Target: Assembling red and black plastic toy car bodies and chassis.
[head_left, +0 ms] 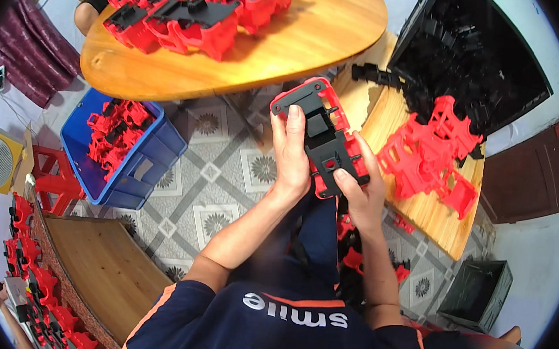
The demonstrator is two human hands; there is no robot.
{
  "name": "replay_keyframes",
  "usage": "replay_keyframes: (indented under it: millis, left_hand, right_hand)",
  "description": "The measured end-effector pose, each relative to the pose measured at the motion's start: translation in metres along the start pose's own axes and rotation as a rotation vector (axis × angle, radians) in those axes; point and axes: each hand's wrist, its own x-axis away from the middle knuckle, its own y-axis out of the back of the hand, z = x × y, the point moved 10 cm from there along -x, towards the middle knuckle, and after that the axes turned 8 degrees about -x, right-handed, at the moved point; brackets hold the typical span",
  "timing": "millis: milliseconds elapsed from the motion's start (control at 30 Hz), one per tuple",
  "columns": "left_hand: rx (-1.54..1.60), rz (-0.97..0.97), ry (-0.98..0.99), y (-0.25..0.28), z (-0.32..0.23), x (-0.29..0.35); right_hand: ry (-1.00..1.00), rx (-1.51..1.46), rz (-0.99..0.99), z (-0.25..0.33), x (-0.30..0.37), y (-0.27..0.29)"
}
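Both hands closed on one red-and-black plastic housing [320, 138], left hand [289, 150] alongside, right hand [360, 181] at its lower end.

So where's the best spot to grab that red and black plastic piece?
By its long red side edges, one hand from each side. The red and black plastic piece is flat and oblong; the left hand and right hand grip it that way, leaving the black middle exposed.

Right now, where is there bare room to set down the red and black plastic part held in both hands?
Bare wood shows on the oval wooden table in front of the rows of red and black assemblies, and on the low wooden bench at lower left. The right-hand wooden board is crowded with red frames; the blue crate is full.
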Motion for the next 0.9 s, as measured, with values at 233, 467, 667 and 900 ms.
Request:
replay_keyframes:
  millis: [233,467,667,900]
  left_hand:
    - [-0.228,0.099,-0.244,0.019,-0.036,-0.004]
    - [-0.318,0.195,0.163,0.054,0.065,0.041]
    - [-0.342,0.255,0.178,0.045,0.078,0.036]
    - [-0.350,0.199,0.120,0.049,0.073,0.008]
  right_hand:
    - [0.180,0.023,-0.182,0.075,-0.179,0.041]
    - [-0.117,-0.071,0.056,0.029,-0.365,0.018]
    - [-0.097,0.005,0.015,0.057,-0.350,-0.019]
    - [-0.241,0.868,0.059,0.010,-0.299,0.126]
